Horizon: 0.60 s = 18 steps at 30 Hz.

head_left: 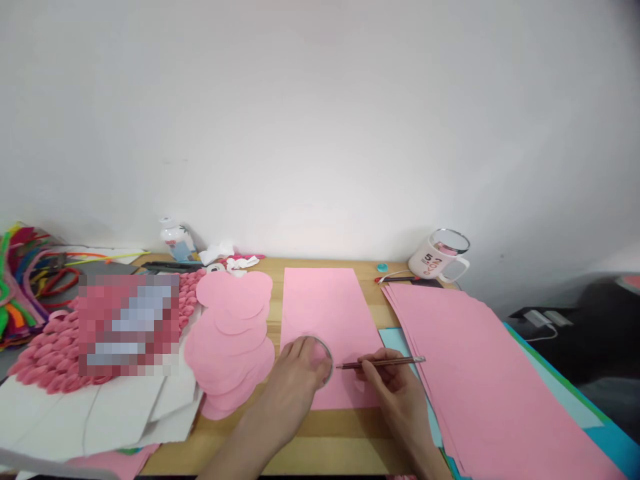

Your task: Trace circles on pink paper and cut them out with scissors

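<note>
A pink sheet of paper (pixel 320 300) lies on the wooden table between my hands. My left hand (pixel 295 373) rests over a round, clear disc with a greyish rim (pixel 329 353), its fingers curled and holding the disc down on the sheet. The fingers hide much of the disc. In my right hand (pixel 395 380) is a dark pencil (pixel 385 363), held nearly level. Its tip points left and sits just beside the disc's right edge; whether it touches the paper I cannot tell. To the left of the sheet, pink paper cutouts with rounded edges (pixel 230 353) lie in an overlapping pile.
A stack of pink paper (pixel 480 373) covers the right side, over blue sheets (pixel 610 440). Behind it stands a white mug (pixel 433 257). At left are a braided pink item (pixel 45 353), white sheets (pixel 115 420), colourful pipe cleaners (pixel 25 287) and a white bottle (pixel 177 240).
</note>
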Each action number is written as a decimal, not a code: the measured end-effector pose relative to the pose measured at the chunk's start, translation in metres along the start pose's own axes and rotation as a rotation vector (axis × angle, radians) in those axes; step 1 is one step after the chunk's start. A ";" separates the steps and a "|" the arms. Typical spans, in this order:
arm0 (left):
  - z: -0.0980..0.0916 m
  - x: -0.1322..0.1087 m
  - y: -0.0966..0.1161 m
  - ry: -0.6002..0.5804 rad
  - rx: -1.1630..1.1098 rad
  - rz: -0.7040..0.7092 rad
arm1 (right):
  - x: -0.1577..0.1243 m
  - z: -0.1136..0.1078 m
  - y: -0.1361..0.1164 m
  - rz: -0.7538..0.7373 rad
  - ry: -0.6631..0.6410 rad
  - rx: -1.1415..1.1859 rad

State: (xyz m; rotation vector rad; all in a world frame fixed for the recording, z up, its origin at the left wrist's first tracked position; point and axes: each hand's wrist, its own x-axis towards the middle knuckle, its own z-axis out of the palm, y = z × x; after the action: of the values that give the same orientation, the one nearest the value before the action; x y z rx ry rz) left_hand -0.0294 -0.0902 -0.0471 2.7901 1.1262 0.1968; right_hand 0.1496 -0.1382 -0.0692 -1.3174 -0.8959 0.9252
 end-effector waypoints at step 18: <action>-0.033 0.011 0.003 -0.152 -0.123 -0.100 | -0.036 0.013 0.003 -0.277 -0.071 -0.276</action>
State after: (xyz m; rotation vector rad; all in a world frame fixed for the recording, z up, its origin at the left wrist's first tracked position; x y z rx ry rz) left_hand -0.0251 -0.0819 -0.0131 2.5858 1.1711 0.0413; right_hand 0.1240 -0.1660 -0.0718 -1.3546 -1.2610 0.6509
